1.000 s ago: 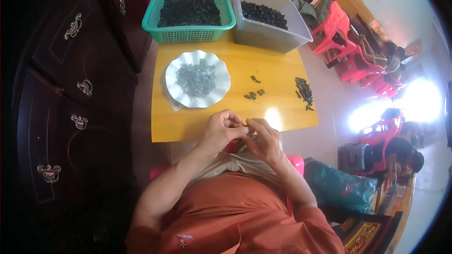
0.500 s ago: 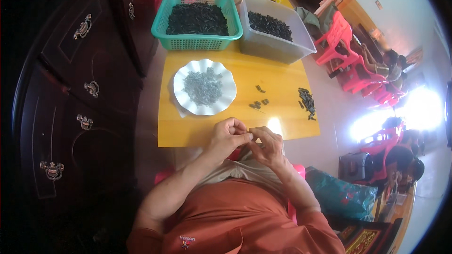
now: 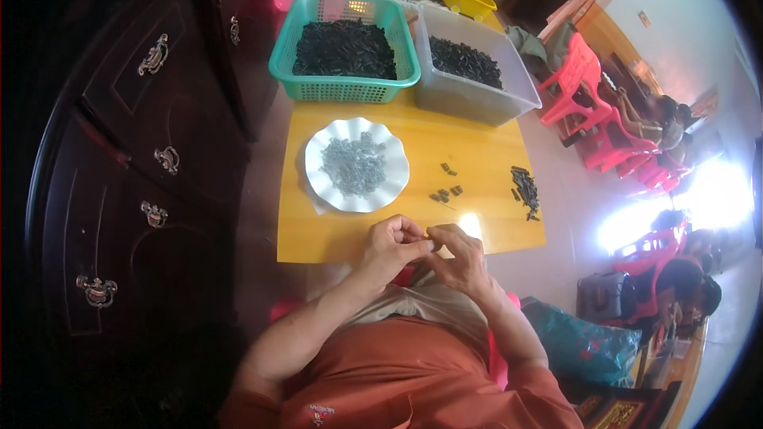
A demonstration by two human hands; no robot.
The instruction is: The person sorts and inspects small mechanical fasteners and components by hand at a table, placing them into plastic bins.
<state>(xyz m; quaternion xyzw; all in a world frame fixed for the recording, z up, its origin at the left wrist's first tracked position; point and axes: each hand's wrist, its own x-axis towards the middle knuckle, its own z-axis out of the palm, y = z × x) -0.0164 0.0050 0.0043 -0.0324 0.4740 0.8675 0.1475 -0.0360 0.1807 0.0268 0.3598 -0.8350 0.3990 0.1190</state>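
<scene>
At the near edge of the yellow table (image 3: 342, 248), my left hand (image 3: 395, 248) and my right hand (image 3: 459, 256) meet with their fingertips pinched together. Whatever lies between the fingers is too small and covered to make out. Just beyond the left hand stands a white scalloped plate (image 3: 316, 191) heaped with small clear pieces (image 3: 354, 164). A few short dark pieces (image 3: 445, 194) lie ahead of my right hand, with a thin needle-like sliver beside them. Farther right is a small pile of longer black pieces (image 3: 524, 191).
Behind the plate sit a green basket (image 3: 342, 93) and a translucent bin (image 3: 477, 103), both holding many black pieces. Dark cabinets (image 3: 127, 151) line the left. Pink chairs (image 3: 576, 79) and other people are at the right. A teal bag (image 3: 584, 342) stands near my right elbow.
The view has tilted, so the table and everything on it sit slightly lower and more to the right. My hands stay pinched together at the table edge.
</scene>
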